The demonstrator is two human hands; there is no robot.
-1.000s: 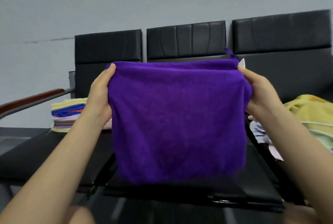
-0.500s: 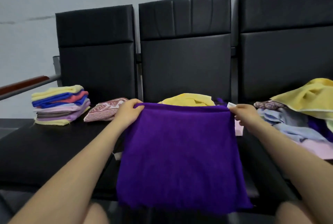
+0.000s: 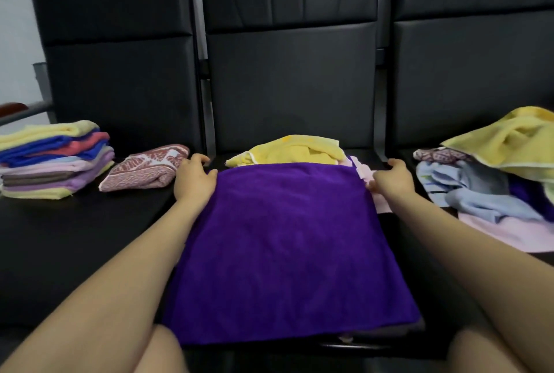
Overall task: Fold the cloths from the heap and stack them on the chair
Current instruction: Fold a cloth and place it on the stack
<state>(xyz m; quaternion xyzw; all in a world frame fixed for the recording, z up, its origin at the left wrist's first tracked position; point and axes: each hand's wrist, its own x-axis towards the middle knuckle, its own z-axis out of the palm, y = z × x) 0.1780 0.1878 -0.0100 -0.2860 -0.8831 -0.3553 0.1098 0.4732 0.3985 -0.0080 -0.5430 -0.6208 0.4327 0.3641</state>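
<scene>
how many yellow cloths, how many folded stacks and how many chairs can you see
yellow cloths: 3 (stack top, middle seat, heap)
folded stacks: 1
chairs: 3 (left, middle, right)
total: 7

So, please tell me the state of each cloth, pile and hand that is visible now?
Purple microfibre cloth: spread flat on the middle seat.
Left hand: grip on the cloth's far left corner.
Right hand: grip on its far right corner.
Multicoloured cloth stack: folded, on the left seat.
Red patterned cloth: folded, beside the stack.
Mixed cloth heap: unfolded, on the right seat.
</scene>
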